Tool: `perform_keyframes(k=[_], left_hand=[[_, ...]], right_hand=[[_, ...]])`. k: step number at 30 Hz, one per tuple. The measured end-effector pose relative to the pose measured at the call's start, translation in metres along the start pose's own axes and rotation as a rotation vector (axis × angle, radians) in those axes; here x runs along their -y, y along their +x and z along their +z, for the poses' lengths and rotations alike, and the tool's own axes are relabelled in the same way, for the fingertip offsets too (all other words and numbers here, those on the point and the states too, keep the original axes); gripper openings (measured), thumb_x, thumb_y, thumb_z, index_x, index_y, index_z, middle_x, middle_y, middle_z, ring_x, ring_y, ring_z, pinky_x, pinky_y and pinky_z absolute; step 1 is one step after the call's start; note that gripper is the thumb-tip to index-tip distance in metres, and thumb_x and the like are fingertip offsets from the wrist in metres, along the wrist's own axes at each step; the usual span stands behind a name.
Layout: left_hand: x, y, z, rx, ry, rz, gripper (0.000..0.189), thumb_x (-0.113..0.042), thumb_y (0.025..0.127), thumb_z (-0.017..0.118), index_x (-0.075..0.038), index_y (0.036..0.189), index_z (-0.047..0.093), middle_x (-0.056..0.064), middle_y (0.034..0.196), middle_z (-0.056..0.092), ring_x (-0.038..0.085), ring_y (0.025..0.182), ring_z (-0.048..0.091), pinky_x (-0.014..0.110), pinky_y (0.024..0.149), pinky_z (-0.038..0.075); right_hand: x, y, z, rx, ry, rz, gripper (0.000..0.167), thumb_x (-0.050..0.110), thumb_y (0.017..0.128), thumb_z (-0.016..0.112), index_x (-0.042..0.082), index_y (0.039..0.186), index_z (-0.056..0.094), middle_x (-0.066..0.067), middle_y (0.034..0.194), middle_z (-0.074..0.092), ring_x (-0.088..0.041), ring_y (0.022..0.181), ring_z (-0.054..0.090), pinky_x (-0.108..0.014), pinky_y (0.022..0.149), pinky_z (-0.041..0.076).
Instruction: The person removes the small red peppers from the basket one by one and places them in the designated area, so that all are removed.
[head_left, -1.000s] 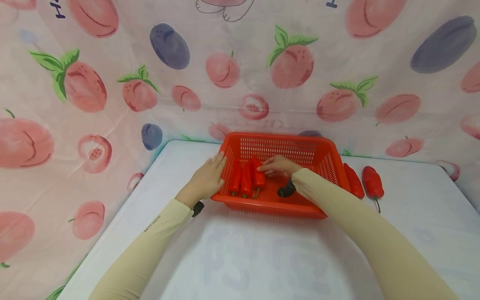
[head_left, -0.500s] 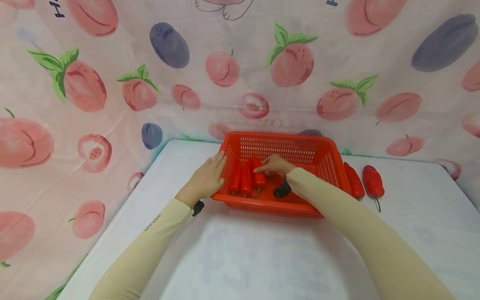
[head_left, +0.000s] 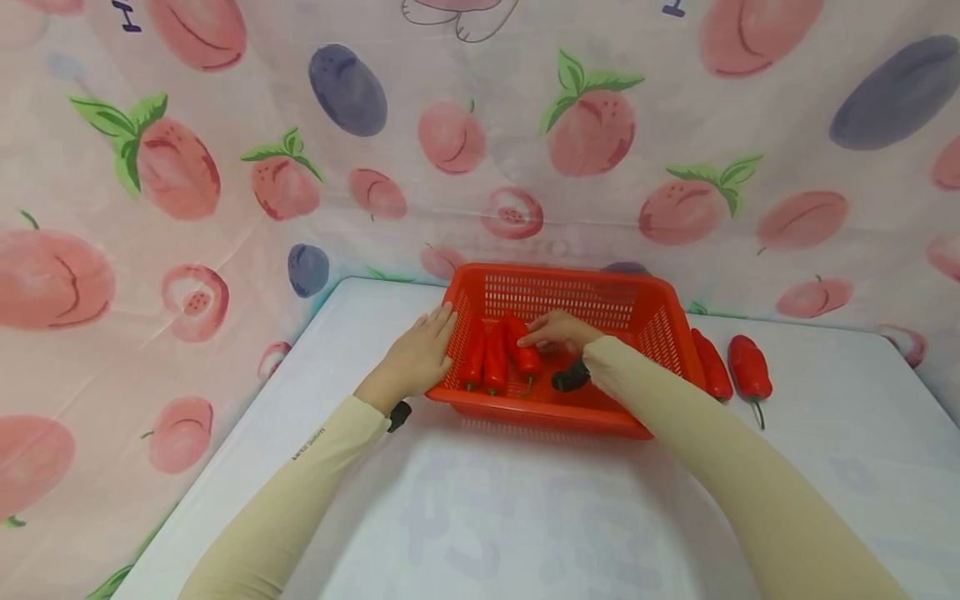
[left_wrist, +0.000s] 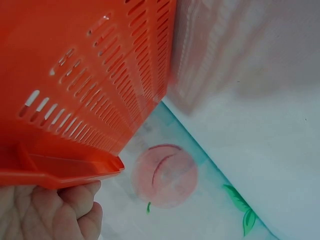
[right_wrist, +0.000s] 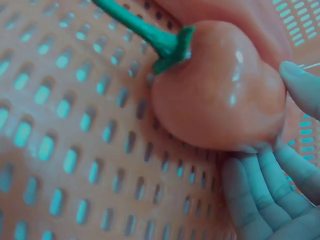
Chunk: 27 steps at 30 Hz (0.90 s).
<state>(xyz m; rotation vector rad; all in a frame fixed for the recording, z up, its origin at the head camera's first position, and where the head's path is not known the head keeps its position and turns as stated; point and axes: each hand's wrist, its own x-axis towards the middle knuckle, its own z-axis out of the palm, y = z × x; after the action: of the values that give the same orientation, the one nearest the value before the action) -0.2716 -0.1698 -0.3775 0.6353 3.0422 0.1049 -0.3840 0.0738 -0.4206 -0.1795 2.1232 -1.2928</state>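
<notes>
A red plastic basket (head_left: 540,408) with slotted walls holds several red chili peppers in its left part. My right hand (head_left: 562,330) reaches inside and grips the rightmost pepper (head_left: 527,360), thumb on one side and fingers on the other. In the right wrist view, this glossy pepper (right_wrist: 215,90) shows its green stem end, and the fingertips touch its far part. Two more peppers, a middle one (head_left: 496,362) and a left one (head_left: 472,358), lie beside it. My left hand (head_left: 416,357) rests with extended fingers against the basket's left rim (left_wrist: 75,175).
Two further red peppers lie on the white table (head_left: 525,517) to the right: one (head_left: 711,365) beside the basket wall, the other (head_left: 750,367) farther right. A fruit-printed cloth (head_left: 480,133) hangs behind and along the left side.
The gripped pepper's stem end has swung slightly right, away from the middle pepper. My right hand has shifted only a little; the left hand stays at the rim.
</notes>
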Motion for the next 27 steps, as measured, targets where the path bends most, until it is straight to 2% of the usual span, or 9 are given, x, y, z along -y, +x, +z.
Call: perform_keyframes(k=[2, 5, 7, 9, 19, 27], left_hand=[[0.000, 0.000, 0.000, 0.001, -0.002, -0.001, 0.065, -0.020, 0.093, 0.042, 0.004, 0.148, 0.018, 0.018, 0.157, 0.012, 0.029, 0.147, 0.011, 0.042, 0.121, 0.012], [0.001, 0.001, 0.001, -0.003, -0.004, 0.000, 0.065, -0.020, 0.092, 0.042, 0.004, 0.147, 0.019, 0.018, 0.157, 0.012, 0.030, 0.147, 0.011, 0.042, 0.121, 0.013], [0.001, 0.001, 0.001, -0.005, -0.005, 0.000, 0.065, -0.020, 0.092, 0.042, 0.004, 0.148, 0.019, 0.017, 0.157, 0.012, 0.029, 0.147, 0.011, 0.042, 0.121, 0.014], [0.002, 0.001, 0.002, -0.009, -0.009, 0.001, 0.065, -0.020, 0.092, 0.042, 0.004, 0.148, 0.019, 0.017, 0.157, 0.012, 0.029, 0.147, 0.011, 0.042, 0.120, 0.014], [0.002, 0.001, 0.003, -0.011, -0.008, 0.000, 0.064, -0.020, 0.092, 0.043, 0.004, 0.147, 0.020, 0.017, 0.157, 0.013, 0.029, 0.147, 0.012, 0.041, 0.121, 0.012], [0.001, 0.000, 0.001, -0.010, -0.006, 0.001, 0.064, -0.020, 0.092, 0.043, 0.004, 0.147, 0.020, 0.018, 0.157, 0.013, 0.029, 0.147, 0.011, 0.041, 0.121, 0.013]], right_hand=[[0.000, 0.000, -0.002, 0.012, -0.010, 0.007, 0.060, 0.011, 0.087, 0.064, -0.007, 0.139, 0.039, -0.021, 0.144, 0.041, -0.007, 0.076, 0.057, -0.041, 0.104, 0.044], [-0.001, -0.001, -0.005, 0.028, -0.022, 0.018, 0.060, 0.011, 0.088, 0.063, -0.006, 0.140, 0.038, -0.018, 0.148, 0.036, -0.018, 0.104, 0.058, -0.041, 0.106, 0.042], [-0.001, -0.002, -0.007, 0.040, -0.021, 0.027, 0.060, 0.011, 0.088, 0.062, -0.006, 0.140, 0.038, -0.018, 0.148, 0.036, -0.026, 0.121, 0.050, -0.041, 0.107, 0.040], [-0.002, -0.003, -0.010, 0.060, -0.028, 0.028, 0.060, 0.011, 0.088, 0.061, -0.006, 0.141, 0.037, -0.019, 0.148, 0.035, -0.031, 0.130, 0.043, -0.042, 0.108, 0.039], [-0.007, -0.005, -0.024, 0.112, -0.080, 0.032, 0.061, 0.014, 0.089, 0.059, -0.006, 0.142, 0.035, -0.023, 0.147, 0.036, -0.036, 0.135, 0.038, -0.044, 0.108, 0.039], [-0.010, -0.005, -0.030, 0.120, -0.053, 0.042, 0.060, 0.013, 0.091, 0.058, -0.005, 0.142, 0.034, -0.024, 0.145, 0.038, -0.036, 0.133, 0.040, -0.044, 0.108, 0.039]])
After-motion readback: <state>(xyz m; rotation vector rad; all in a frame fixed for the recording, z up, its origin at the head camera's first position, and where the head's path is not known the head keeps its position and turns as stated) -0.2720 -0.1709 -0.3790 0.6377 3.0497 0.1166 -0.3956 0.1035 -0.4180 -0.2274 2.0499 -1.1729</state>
